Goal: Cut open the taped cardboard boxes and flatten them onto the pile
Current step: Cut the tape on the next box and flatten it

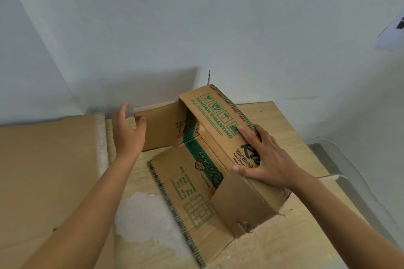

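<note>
Brown cardboard box [209,144], opened out, runs lengthwise from near-right to far-left.

Wood tabletop [284,124]: opened printed cardboard box [185,192] on it; flat cardboard sheet [43,170] at L.

We see the brown, green-printed box [197,183] opened and half collapsed: one long flap lies flat, another panel stands tilted. The pile [43,170] lies flat to its left.
</note>
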`<state>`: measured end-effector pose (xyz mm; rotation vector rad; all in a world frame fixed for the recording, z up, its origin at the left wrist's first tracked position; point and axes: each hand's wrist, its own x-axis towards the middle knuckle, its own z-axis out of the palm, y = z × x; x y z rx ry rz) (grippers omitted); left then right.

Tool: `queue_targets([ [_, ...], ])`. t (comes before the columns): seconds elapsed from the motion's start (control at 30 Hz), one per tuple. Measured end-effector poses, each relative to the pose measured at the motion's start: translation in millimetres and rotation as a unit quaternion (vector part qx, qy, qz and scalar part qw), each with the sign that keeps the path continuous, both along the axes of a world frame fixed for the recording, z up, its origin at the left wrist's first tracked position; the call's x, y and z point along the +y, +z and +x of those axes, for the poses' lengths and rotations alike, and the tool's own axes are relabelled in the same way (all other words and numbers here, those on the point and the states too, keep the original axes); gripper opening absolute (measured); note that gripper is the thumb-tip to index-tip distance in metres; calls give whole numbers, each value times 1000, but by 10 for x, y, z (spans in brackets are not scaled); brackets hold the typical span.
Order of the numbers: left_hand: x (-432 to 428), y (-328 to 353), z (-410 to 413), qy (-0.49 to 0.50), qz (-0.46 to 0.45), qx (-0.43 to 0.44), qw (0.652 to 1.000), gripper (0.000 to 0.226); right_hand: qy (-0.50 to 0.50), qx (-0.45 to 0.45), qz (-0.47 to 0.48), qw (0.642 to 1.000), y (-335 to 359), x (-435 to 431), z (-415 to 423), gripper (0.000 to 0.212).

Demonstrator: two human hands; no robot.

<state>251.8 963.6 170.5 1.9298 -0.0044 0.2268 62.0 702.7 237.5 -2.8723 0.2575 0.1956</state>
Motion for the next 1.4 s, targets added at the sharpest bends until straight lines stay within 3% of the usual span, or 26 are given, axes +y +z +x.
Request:
queue_targets([
  [0.13,-86,-2,-516,19,9,-111,994,33,0,-1,4,1000,22,-5,6,103],
  [0.4,-681,158,-1488,-186,45,-223,956,16,16,28,22,999,120,-67,34,102],
  [0.5,-788,193,-1643,-310,-4,-93,946,23,23,29,27,999,152,-142,53,97],
  [0.57,-804,194,-1669,-353,-50,30,934,37,23,13,41,999,173,-189,40,97],
  [0.63,-800,216,-1662,-367,-97,92,920,46,15,-23,66,997,179,-231,15,99],
  [0.73,-755,273,-1663,-363,-102,107,920,48,2,-62,91,994,191,-247,-18,100],
  [0.93,-455,320,-1749,-358,-48,119,925,17,8,-71,90,993,185,-187,34,96],
  [1.13,-149,416,-1898,-374,-32,154,914,8,-3,-81,87,993,176,-129,57,94],
  [1.4,117,662,-1891,-495,7,295,818,26,-24,-82,48,995,191,16,39,102],
])
